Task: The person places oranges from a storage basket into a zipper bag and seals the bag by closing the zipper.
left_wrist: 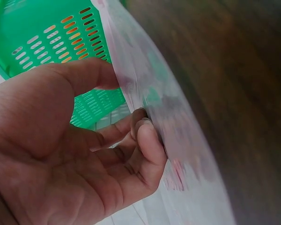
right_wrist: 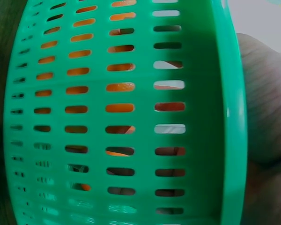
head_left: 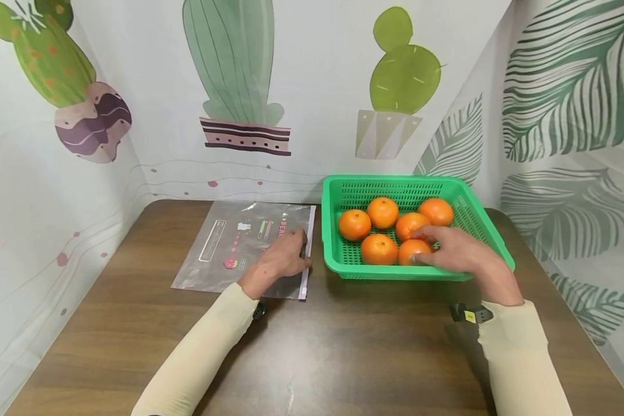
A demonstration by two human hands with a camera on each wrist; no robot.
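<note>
A clear zip bag (head_left: 221, 222) with small printed pictures lies flat on the table, its white slider edge toward the basket. My left hand (head_left: 285, 254) rests on the bag beside that edge; in the left wrist view the bent fingertips touch the plastic, with the thumb apart from them. To the right stands a green plastic basket (head_left: 343, 268) with several oranges in it. My right hand (head_left: 457, 249) reaches over its front right side, thumb and fingers about the front right orange (head_left: 409, 251). From the right wrist view, the slotted basket wall (right_wrist: 145, 98) hides most of that grip.
The brown wooden table (head_left: 333, 346) extends in front of the bag and basket. Behind it hangs a white cloth (head_left: 322, 86) printed with cacti and leaves. A dark band with a small device (head_left: 470, 314) sits at the right wrist.
</note>
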